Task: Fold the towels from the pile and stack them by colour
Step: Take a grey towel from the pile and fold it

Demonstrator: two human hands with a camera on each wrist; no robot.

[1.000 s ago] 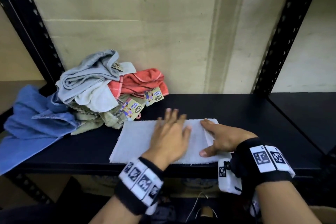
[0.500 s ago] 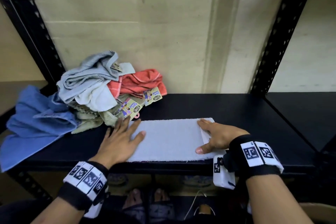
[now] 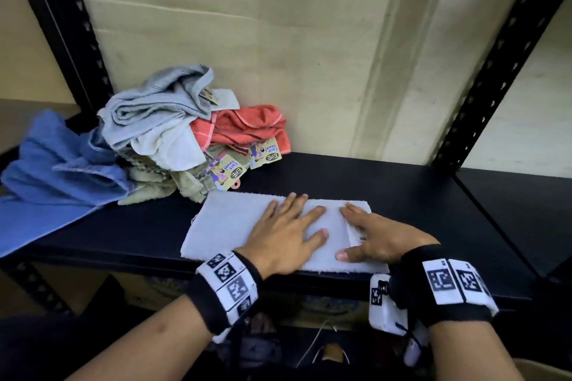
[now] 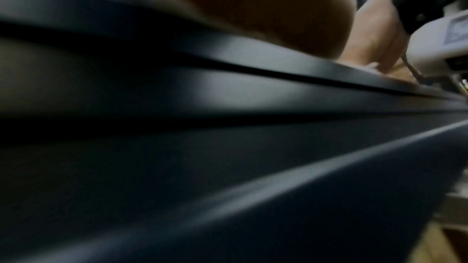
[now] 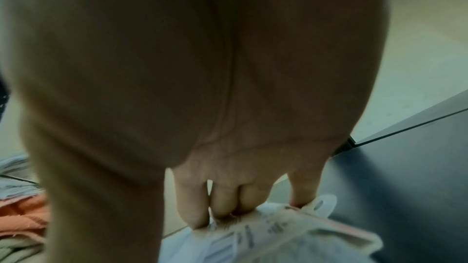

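A pale grey towel (image 3: 223, 226), folded into a long strip, lies flat along the front of the black shelf (image 3: 433, 210). My left hand (image 3: 288, 226) lies flat on its middle with the fingers spread. At the towel's right end my right hand (image 3: 374, 235) presses down with straight fingers on the cloth and on its paper tag (image 3: 356, 235). In the right wrist view the fingertips (image 5: 192, 211) press on that printed tag (image 5: 278, 233). The left wrist view is blurred and shows mostly the shelf's front edge (image 4: 228, 87).
The unfolded pile sits at the back left of the shelf: a grey towel (image 3: 154, 102) on top, a white one (image 3: 167, 148), a coral one (image 3: 247, 127), an olive one (image 3: 161, 185) and a blue one (image 3: 52, 170) hanging over the left edge. Black uprights (image 3: 495, 65) frame the shelf.
My left hand slid along the towel to its left end and has come back to the middle. The right hand has stayed on the right end.
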